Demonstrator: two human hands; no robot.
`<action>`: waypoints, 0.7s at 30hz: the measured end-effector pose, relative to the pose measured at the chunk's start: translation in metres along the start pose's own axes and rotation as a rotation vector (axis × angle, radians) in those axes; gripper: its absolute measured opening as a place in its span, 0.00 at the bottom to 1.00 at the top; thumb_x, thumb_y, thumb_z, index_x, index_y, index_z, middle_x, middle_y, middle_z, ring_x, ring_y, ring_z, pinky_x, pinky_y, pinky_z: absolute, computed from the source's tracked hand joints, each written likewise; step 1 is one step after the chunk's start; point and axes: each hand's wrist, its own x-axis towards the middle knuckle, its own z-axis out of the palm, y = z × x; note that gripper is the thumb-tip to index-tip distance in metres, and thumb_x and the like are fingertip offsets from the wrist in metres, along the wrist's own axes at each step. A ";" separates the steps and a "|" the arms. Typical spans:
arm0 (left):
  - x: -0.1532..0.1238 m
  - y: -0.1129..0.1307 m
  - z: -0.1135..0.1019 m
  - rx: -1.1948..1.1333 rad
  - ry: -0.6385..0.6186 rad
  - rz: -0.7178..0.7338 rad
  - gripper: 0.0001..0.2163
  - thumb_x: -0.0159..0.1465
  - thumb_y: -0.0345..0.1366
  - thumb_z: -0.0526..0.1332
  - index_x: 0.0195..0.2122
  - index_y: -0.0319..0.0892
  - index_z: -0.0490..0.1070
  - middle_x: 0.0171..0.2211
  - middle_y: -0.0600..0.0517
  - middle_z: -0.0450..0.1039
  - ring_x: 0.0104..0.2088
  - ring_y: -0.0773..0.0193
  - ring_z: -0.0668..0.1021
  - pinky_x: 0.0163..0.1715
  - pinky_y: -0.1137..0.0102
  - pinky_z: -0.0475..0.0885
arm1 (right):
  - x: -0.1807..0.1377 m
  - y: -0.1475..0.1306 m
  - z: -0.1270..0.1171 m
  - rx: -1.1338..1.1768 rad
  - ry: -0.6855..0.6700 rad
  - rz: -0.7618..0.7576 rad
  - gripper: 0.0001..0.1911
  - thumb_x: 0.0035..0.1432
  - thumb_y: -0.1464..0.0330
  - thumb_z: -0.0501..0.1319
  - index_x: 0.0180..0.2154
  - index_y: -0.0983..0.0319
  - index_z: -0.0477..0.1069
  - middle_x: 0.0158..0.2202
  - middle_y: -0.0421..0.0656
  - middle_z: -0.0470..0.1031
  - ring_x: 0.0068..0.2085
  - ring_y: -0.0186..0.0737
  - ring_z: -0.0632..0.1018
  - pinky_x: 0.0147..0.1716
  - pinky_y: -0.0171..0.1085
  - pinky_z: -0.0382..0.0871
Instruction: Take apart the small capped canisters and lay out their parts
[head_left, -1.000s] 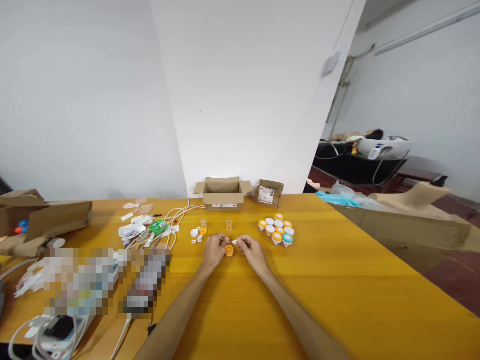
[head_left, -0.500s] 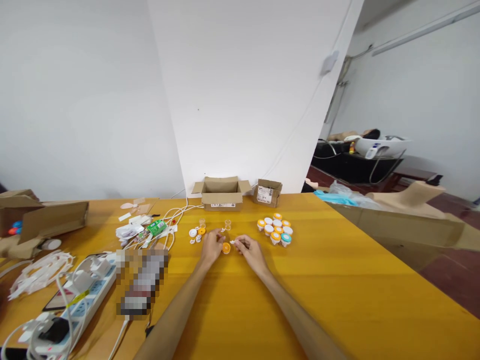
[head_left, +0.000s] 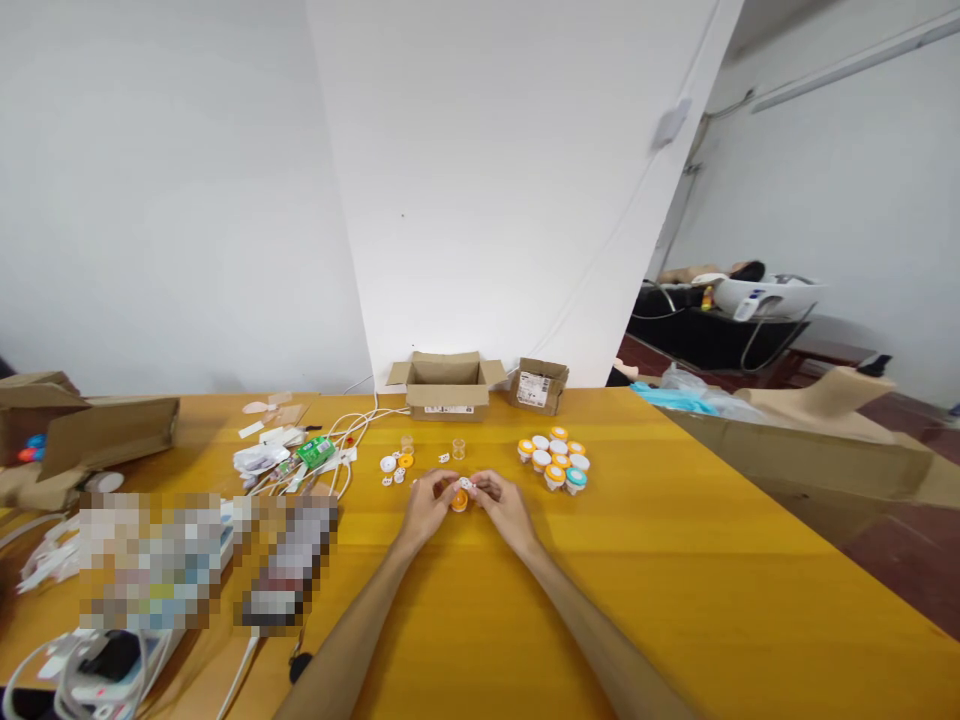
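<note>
My left hand (head_left: 425, 509) and my right hand (head_left: 504, 506) meet over the yellow table (head_left: 675, 560). The left fingers are closed round a small orange cap (head_left: 459, 499). Between the right fingertips sits a tiny white piece (head_left: 467, 486), pinched just above that cap. A cluster of small orange-, white- and teal-capped pots (head_left: 556, 459) stands to the right of my hands. Two clear little vials (head_left: 458, 449) and a few loose white and orange caps (head_left: 396, 466) lie just beyond and to the left.
An open cardboard box (head_left: 446, 385) and a smaller one (head_left: 539, 386) stand against the white pillar. White cables and a green packet (head_left: 317, 452) lie at the left, with a power strip (head_left: 112, 660) at the near left. Large cardboard sheets (head_left: 810, 445) lean along the table's right side.
My two hands have drawn together, and the right hand has brought its white piece up against the orange cap. The view shifted slightly.
</note>
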 end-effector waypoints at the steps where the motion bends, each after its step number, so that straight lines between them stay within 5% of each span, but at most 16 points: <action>1: 0.000 0.000 0.001 -0.030 -0.020 -0.001 0.09 0.58 0.39 0.62 0.34 0.42 0.79 0.32 0.49 0.80 0.30 0.62 0.77 0.35 0.68 0.72 | -0.001 -0.001 0.001 0.008 -0.008 -0.003 0.19 0.46 0.50 0.66 0.29 0.59 0.72 0.29 0.42 0.78 0.31 0.42 0.78 0.35 0.40 0.73; 9: -0.002 0.006 0.000 -0.151 -0.016 -0.037 0.07 0.55 0.37 0.64 0.32 0.42 0.79 0.30 0.51 0.80 0.30 0.63 0.77 0.33 0.70 0.70 | -0.005 -0.007 0.007 0.019 0.010 -0.043 0.18 0.47 0.51 0.66 0.32 0.59 0.72 0.32 0.43 0.79 0.35 0.43 0.78 0.37 0.40 0.72; 21: -0.004 0.010 0.002 -0.257 -0.080 -0.112 0.12 0.53 0.43 0.67 0.35 0.41 0.79 0.34 0.48 0.81 0.36 0.59 0.79 0.36 0.69 0.71 | -0.007 -0.008 0.004 -0.302 0.019 -0.146 0.23 0.60 0.48 0.51 0.28 0.57 0.72 0.27 0.42 0.77 0.31 0.43 0.74 0.33 0.38 0.67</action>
